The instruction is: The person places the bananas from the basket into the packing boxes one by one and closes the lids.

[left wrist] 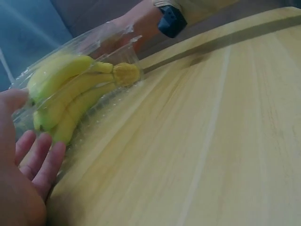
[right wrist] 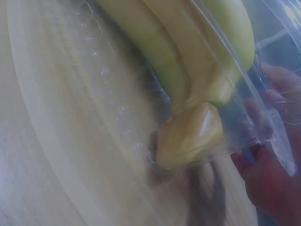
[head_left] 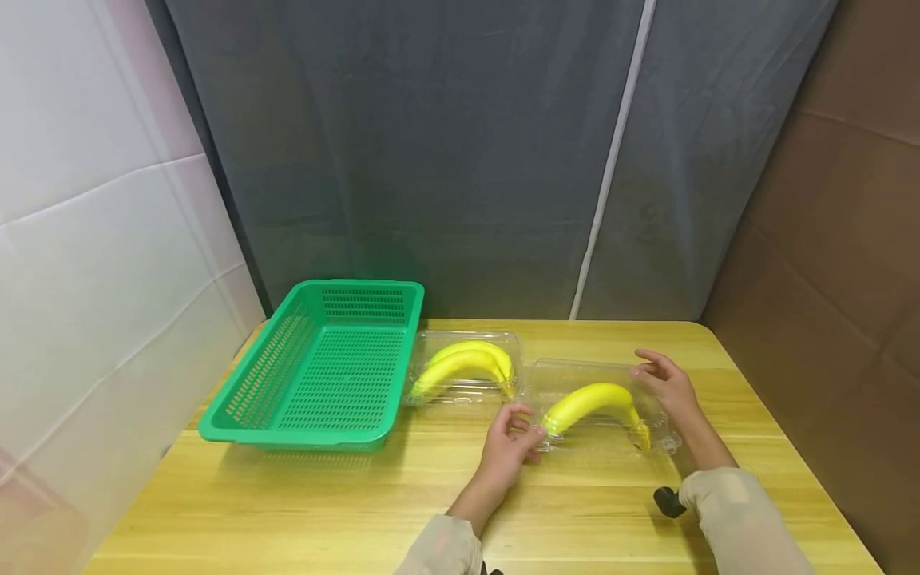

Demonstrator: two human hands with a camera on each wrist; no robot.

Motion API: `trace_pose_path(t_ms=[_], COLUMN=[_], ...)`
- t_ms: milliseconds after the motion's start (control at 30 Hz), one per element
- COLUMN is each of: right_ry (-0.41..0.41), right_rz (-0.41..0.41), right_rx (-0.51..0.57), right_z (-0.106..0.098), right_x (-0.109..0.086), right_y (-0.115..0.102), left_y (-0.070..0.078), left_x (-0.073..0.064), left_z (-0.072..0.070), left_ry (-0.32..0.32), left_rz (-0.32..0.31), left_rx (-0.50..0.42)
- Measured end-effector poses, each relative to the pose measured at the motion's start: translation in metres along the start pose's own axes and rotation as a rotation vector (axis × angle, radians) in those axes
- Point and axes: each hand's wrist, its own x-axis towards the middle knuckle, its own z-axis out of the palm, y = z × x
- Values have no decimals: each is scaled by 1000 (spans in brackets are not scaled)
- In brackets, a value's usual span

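A clear plastic clamshell box (head_left: 557, 375) with a bunch of yellow bananas (head_left: 592, 403) inside lies between my two hands. My left hand (head_left: 505, 447) is at its near left corner, thumb against the plastic and the other fingers loosely bent beside it. At the far right corner, my right hand (head_left: 668, 387) has its fingers extended along the box's end. In the left wrist view, two edges of clear plastic stand slightly apart near the stem of the bananas (left wrist: 126, 74). Through the plastic, the right wrist view shows part of the right hand (right wrist: 273, 183).
A second clear box (head_left: 424, 351) with bananas (head_left: 463, 367) stands to the left on the wooden table (head_left: 302, 511). Beside it, a green plastic basket (head_left: 287, 437) with slotted walls has nothing inside. A grey curtain (head_left: 431, 160) hangs behind the table.
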Motion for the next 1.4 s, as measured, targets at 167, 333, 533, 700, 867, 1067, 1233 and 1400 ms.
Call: trace_pose_path(t_ms=[167,333,533,700,867,1067,1233,1400], right_ry=[1,-12,-16,-26,-64,-123,-149,-112], right_rz=[-6,-7,32,42,76,118,132,116], right_rx=[-24,-61,-88,-118,-193,-194,-213,-238], right_z=[0,-1,-3,-4,-4,-5,-7,-7], right_x=[-1,-1,-2,-3,-1,-1,-6,-9], right_y=[-2,-5,-7,-8,-18,-29,-32,-33], left_y=[3,8,15,21,22,22,22,20], left_x=[1,0,0,-1,1,1,2,1], left_z=[-2,1,3,3,5,8,10,14], left_ry=[-33,-13,4,9,28,77,93,113], left_rz=[-55,-100,-161,-195,-216,-200,-196,-178], left_rx=[-47,-176,-186,-163,-176,-165,-140,-141])
